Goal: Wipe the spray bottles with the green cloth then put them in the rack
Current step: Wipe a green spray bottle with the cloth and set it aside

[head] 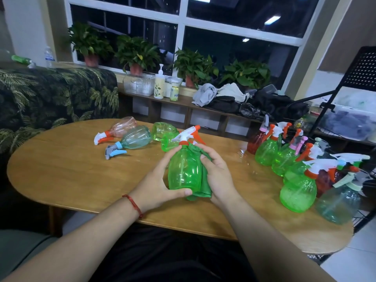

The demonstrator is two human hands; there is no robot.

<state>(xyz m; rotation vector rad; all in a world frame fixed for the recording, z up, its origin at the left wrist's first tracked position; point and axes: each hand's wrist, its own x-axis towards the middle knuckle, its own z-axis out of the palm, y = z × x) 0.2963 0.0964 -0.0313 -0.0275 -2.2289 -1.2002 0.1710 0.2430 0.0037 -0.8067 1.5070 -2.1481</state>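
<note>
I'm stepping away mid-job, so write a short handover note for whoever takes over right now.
Left hand grips the green bottle above the table. Right hand holds the green cloth against its side.
Several bottles lie at the table's far side; others stand at its right edge by the black rack.
Standing ones look done.
Left: finish this wipe, do the lying ones, rack everything.

Left hand [156, 180] fingers: bottle [182, 171] translucent green, orange collar, white trigger. Under my right hand [217, 176] fingers: cloth [203, 192] darker green. Beyond my fingertips: pink bottle [124, 126], teal bottle [136, 138]. Red wrist string [134, 204].
</note>
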